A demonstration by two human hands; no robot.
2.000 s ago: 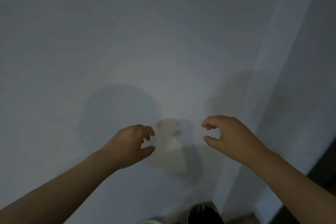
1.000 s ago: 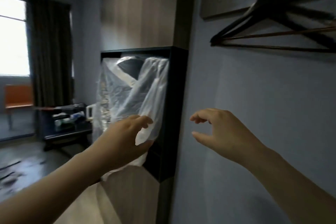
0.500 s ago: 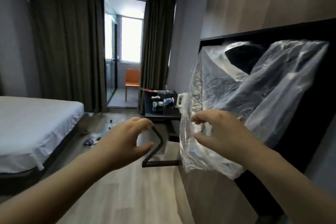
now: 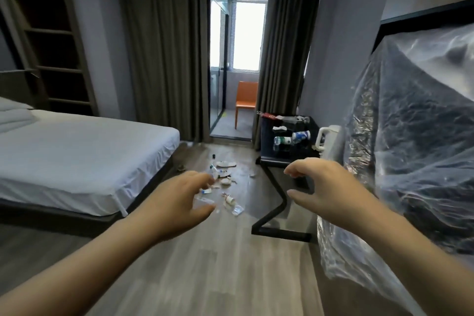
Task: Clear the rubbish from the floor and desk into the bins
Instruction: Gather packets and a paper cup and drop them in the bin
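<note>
A bed (image 4: 77,151) with white sheets fills the left, a pillow (image 4: 12,115) at its far left end. Behind it a dark shelf unit (image 4: 53,41) stands against the wall. Dark curtains (image 4: 164,46) hang at either side of a far opening, where an orange chair (image 4: 246,100) stands below a window (image 4: 247,36). Crinkled clear plastic sheeting (image 4: 410,149) covers something dark on the near right. A white kettle (image 4: 327,140) stands just left of it.

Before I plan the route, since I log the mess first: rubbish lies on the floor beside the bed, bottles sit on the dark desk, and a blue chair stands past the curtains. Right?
Nearly. The head view shows the chair is orange, not blue. The rest stands: rubbish lies on the floor beside the bed, and bottles sit on the dark desk.
</note>
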